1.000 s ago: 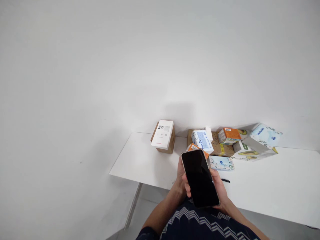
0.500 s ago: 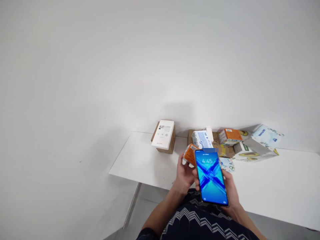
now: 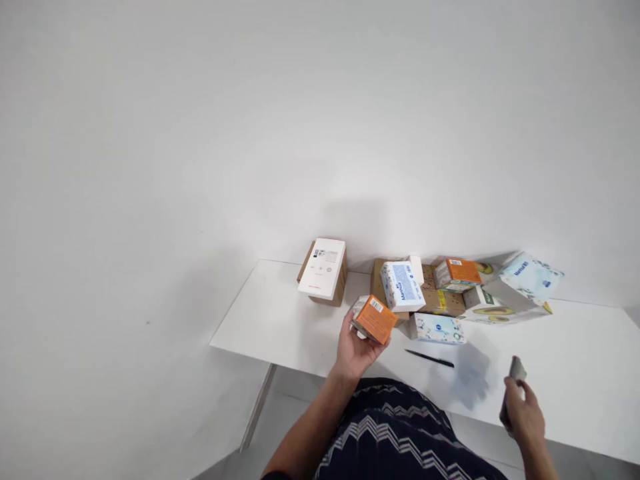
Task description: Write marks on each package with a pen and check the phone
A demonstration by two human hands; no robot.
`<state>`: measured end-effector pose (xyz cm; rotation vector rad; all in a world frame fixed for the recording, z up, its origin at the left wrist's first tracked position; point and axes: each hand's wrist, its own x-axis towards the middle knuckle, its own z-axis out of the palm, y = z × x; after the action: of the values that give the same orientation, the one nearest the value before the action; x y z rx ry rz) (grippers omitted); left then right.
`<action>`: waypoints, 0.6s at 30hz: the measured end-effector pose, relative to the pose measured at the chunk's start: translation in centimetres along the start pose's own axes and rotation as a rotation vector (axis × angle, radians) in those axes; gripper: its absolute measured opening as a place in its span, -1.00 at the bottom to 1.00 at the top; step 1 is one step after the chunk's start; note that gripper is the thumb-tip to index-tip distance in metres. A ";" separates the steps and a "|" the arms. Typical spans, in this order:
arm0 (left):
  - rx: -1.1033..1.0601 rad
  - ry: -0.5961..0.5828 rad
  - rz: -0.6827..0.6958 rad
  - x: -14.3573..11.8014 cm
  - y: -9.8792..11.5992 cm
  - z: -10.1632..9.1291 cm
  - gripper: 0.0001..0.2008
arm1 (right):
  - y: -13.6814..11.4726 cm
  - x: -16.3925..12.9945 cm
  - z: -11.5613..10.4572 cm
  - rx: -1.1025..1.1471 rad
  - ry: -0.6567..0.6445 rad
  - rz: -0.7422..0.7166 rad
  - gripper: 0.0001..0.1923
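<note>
My left hand (image 3: 354,347) grips a small orange box (image 3: 374,319) and holds it just above the near part of the white table (image 3: 280,320). Far to the right, my right hand (image 3: 523,413) is closed around a phone (image 3: 515,371), seen edge-on above the table's front edge. A black pen (image 3: 430,359) lies on the table between the two hands. Behind it sits a pile of small cartons, among them a blue-and-white box (image 3: 401,285) and a light blue patterned box (image 3: 437,328).
A white box on a brown carton (image 3: 323,270) stands at the back left of the table. More cartons, orange (image 3: 458,273), avocado-printed (image 3: 493,308) and pale blue (image 3: 530,275), lie along the wall. The table's left edge (image 3: 235,303) drops to the floor.
The phone, held in front of me with its screen lit, has swung away to the right in my right hand. My left hand now holds the orange box up alone.
</note>
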<state>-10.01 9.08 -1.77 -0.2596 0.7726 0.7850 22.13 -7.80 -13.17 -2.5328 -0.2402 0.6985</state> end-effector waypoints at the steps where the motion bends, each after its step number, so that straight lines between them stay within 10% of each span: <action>1: 0.034 0.014 0.022 0.1 0.1 -0.6 -0.53 | 0.9 0.1 0.5 -0.143 -0.010 0.035 -0.24; 9: 0.334 0.230 0.338 0.7 0.3 -5.2 -0.52 | 3.6 -1.4 4.6 -0.388 0.084 -0.057 -0.25; 14: 0.747 0.243 0.869 -1.7 1.3 -6.8 -0.23 | 4.2 0.6 4.7 -0.382 0.044 -0.057 -0.15; 18: 1.072 0.238 1.260 -4.2 4.5 -4.6 -0.08 | 4.8 2.3 4.6 -0.353 0.012 -0.027 -0.17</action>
<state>-17.55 7.76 -1.72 1.2387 1.4836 1.3656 21.81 -9.38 -20.05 -2.8592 -0.4265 0.6798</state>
